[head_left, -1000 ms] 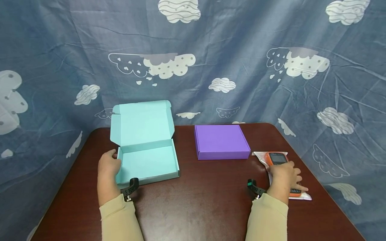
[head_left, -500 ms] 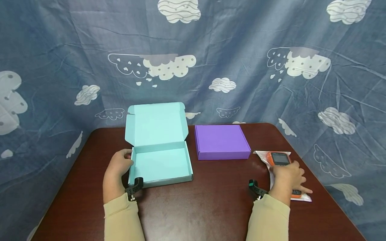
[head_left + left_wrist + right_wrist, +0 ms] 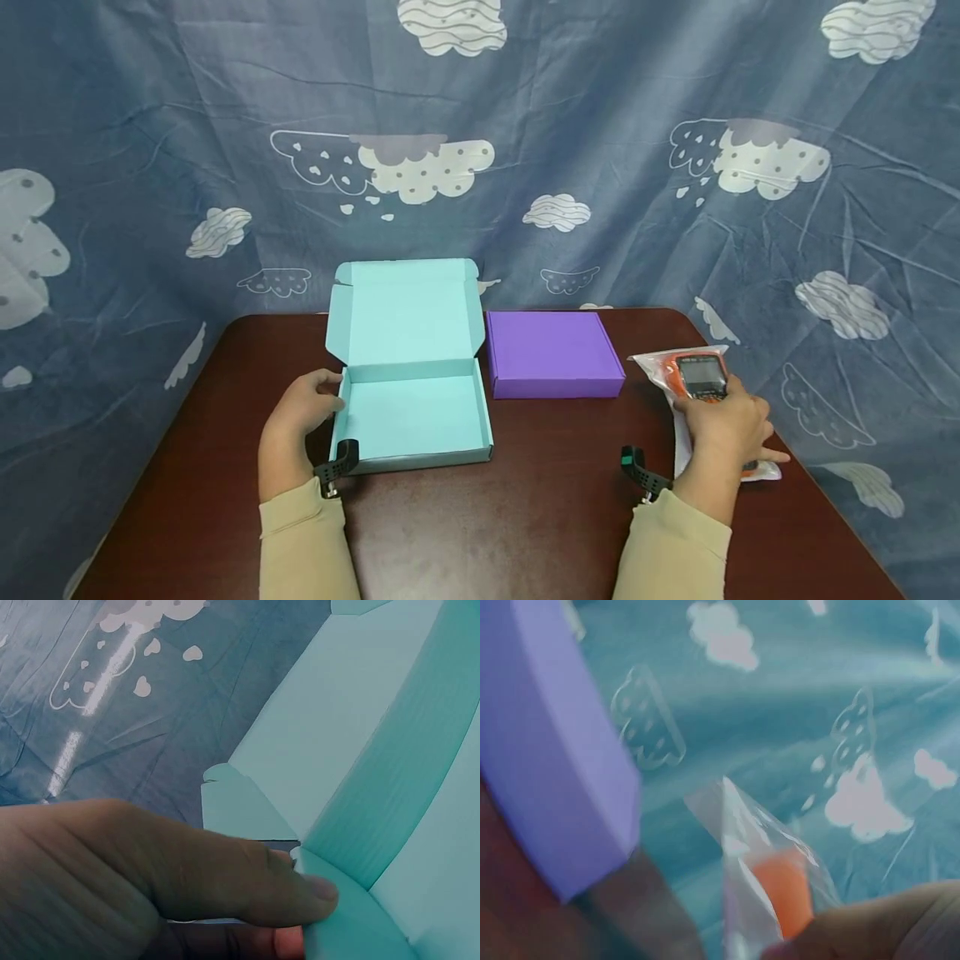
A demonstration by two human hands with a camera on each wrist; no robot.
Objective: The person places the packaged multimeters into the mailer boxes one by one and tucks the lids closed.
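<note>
A light teal mailer box [image 3: 416, 417] stands on the table with its lid [image 3: 412, 321] raised at the back. My left hand [image 3: 302, 410] pinches its left wall, the thumb on the inner side and the fingers outside, as the left wrist view shows. At the right, my right hand [image 3: 723, 421] grips an orange handheld device [image 3: 701, 373] with a grey screen and dark keys, inside a clear plastic bag [image 3: 660, 364]. Its far end looks raised off the table. My palm covers its middle. In the right wrist view only an orange end [image 3: 784, 892] shows through the plastic.
A shut purple box [image 3: 555, 354] lies just right of the teal box, near the back edge. The dark brown table [image 3: 480, 533] has rounded far corners. Blue cloth [image 3: 600, 83] with white clouds hangs behind and at both sides.
My left hand has slid the teal box rightward, close to the purple box. My right hand has moved slightly up and right, and the bagged device has lifted and tilted with it.
</note>
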